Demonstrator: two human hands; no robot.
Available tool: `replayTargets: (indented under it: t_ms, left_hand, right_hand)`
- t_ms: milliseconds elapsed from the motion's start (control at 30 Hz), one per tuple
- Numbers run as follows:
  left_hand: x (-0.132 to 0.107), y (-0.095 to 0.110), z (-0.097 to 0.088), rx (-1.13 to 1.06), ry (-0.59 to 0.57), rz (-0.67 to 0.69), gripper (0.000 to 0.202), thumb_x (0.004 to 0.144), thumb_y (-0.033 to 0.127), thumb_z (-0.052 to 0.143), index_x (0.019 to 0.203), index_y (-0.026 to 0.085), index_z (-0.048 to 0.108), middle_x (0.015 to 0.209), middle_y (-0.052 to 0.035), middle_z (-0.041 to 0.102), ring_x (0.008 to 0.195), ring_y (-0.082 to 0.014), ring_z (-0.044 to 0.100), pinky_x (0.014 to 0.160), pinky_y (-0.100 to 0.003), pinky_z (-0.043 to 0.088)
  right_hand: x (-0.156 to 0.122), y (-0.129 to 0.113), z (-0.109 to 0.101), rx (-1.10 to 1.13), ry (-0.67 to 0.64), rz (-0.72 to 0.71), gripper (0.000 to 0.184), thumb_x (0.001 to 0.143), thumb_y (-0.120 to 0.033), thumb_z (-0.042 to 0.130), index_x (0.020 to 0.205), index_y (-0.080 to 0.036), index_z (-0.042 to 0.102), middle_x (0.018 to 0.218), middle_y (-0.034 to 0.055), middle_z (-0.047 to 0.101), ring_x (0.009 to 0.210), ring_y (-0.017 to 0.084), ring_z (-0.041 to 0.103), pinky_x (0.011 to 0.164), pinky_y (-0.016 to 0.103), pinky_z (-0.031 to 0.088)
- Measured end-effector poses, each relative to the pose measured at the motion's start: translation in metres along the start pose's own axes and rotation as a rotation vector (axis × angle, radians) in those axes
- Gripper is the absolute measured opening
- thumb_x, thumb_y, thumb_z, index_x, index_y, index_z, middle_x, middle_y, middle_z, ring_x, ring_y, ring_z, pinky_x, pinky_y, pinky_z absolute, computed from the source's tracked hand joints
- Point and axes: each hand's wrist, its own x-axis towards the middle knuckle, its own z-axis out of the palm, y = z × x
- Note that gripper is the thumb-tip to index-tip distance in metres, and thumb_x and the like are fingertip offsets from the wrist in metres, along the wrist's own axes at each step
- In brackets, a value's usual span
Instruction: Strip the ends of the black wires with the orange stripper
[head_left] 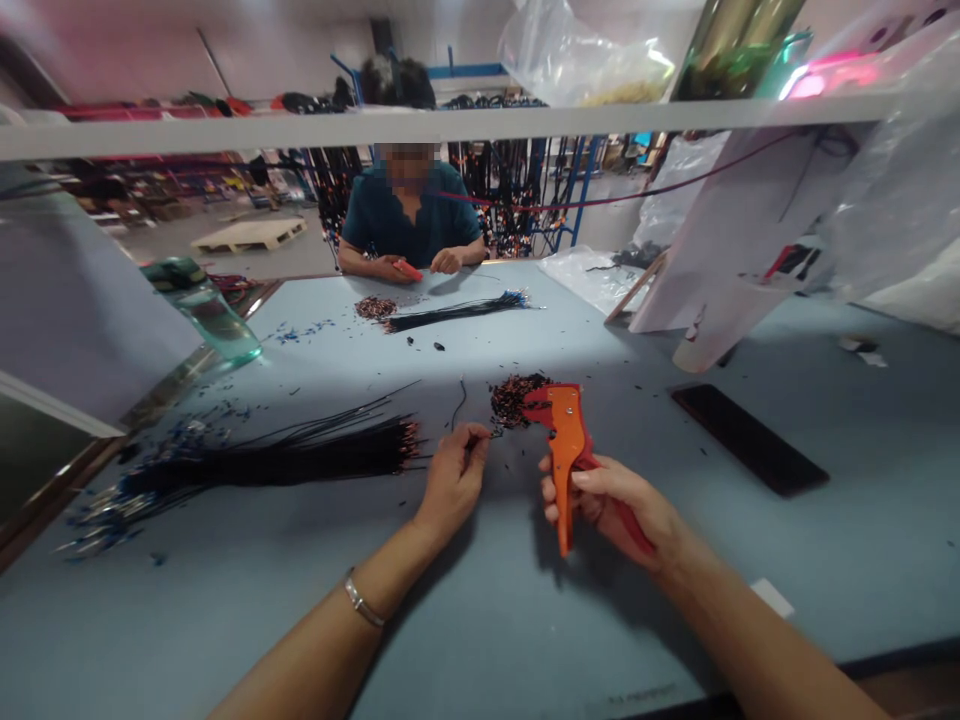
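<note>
My right hand [611, 505] is closed around the handles of an orange wire stripper [564, 440], its jaws pointing up and left. My left hand [454, 472] pinches a thin black wire [459, 400] whose end sits near the stripper's jaws. Just beyond the jaws lies a small heap of stripped insulation bits [514, 397]. A long bundle of black wires [285, 458] lies on the table [525, 620] to the left of my left hand.
A black flat phone [748, 438] lies at the right. Across the table a person in a dark shirt [409, 225] holds a red tool beside another wire bundle [457, 312]. A green bottle [214, 312] stands at the left. A shelf bar [450, 122] runs overhead.
</note>
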Motion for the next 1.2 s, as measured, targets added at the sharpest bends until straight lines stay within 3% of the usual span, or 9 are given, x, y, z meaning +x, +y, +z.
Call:
replayTargets:
  t_ms: [300, 700, 933, 1200]
  left_hand:
    - [-0.0008, -0.0011, 0.0000, -0.032, 0.084, -0.014, 0.013, 0.083, 0.023, 0.053, 0.084, 0.020, 0.066, 0.083, -0.0028, 0.068, 0.082, -0.0181, 0.057, 0.077, -0.029, 0.040]
    - [-0.0013, 0.0023, 0.0035, -0.306, 0.003, -0.085, 0.016, 0.081, 0.029, 0.055, 0.082, 0.016, 0.065, 0.068, 0.0004, 0.062, 0.064, -0.0124, 0.053, 0.062, -0.021, 0.041]
    - [-0.0021, 0.0013, 0.0020, -0.263, -0.012, -0.094, 0.018, 0.083, 0.031, 0.054, 0.082, 0.015, 0.063, 0.066, 0.0013, 0.060, 0.063, -0.0113, 0.052, 0.061, -0.020, 0.040]
    - [-0.0010, 0.0028, 0.0016, -0.253, -0.005, -0.050, 0.019, 0.083, 0.030, 0.055, 0.081, 0.016, 0.068, 0.076, -0.0025, 0.067, 0.071, -0.0148, 0.057, 0.066, -0.023, 0.043]
  right_hand:
    - [-0.0021, 0.0043, -0.0005, -0.106, -0.057, 0.110, 0.029, 0.069, -0.028, 0.066, 0.095, -0.014, 0.062, 0.081, 0.0077, 0.069, 0.068, 0.019, 0.067, 0.062, 0.031, 0.051]
    - [-0.0022, 0.0053, -0.0002, -0.150, -0.085, 0.134, 0.032, 0.067, -0.027, 0.068, 0.095, -0.014, 0.063, 0.082, 0.0077, 0.068, 0.068, 0.019, 0.067, 0.064, 0.032, 0.052]
    - [-0.0013, 0.0053, -0.0005, -0.157, -0.087, 0.125, 0.033, 0.067, -0.029, 0.069, 0.095, -0.013, 0.063, 0.081, 0.0076, 0.068, 0.068, 0.019, 0.066, 0.065, 0.032, 0.052]
    - [-0.0029, 0.0045, 0.0003, -0.185, -0.085, 0.133, 0.033, 0.068, -0.029, 0.068, 0.095, -0.014, 0.062, 0.082, 0.0078, 0.068, 0.069, 0.019, 0.066, 0.063, 0.032, 0.052]
